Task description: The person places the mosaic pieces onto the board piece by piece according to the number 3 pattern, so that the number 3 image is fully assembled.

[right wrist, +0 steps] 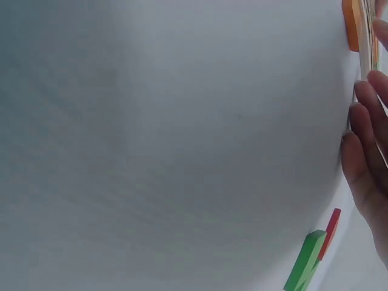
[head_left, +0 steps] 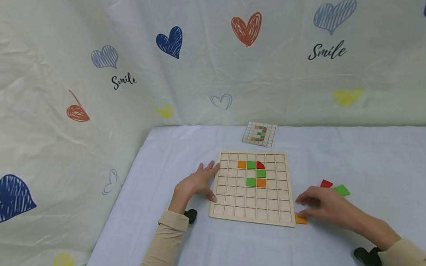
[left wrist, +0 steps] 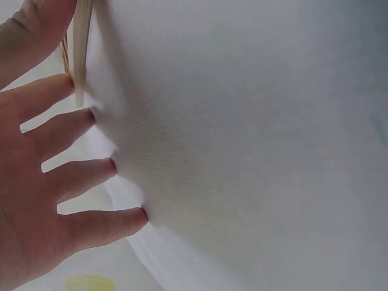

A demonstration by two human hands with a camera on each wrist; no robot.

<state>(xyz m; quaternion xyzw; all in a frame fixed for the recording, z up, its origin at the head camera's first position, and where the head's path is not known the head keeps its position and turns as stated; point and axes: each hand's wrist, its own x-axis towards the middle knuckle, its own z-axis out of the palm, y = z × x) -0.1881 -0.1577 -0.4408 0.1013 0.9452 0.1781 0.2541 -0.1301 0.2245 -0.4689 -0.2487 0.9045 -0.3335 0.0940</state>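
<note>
A square wooden grid board [head_left: 229,200] lies on the table, holding several orange and green square tiles and a red rounded tile [head_left: 260,165]. At its left edge my left hand [head_left: 197,181] is spread, its thumb and index finger touching the board. My right hand [head_left: 328,207] hovers just off the lower right edge, fingers loosely bent, with the thumb at an orange tile [head_left: 301,219] beside the board's corner. The right wrist view shows that orange tile [right wrist: 351,24] against the board's edge, with the fingers [right wrist: 365,133] apart from it.
A red tile [head_left: 326,183] and a green tile [head_left: 342,190] lie beyond the right hand. A printed pattern card [head_left: 250,133] lies behind the board. White cloth [head_left: 238,258] covers the table, and a heart-printed curtain [head_left: 204,70] hangs behind.
</note>
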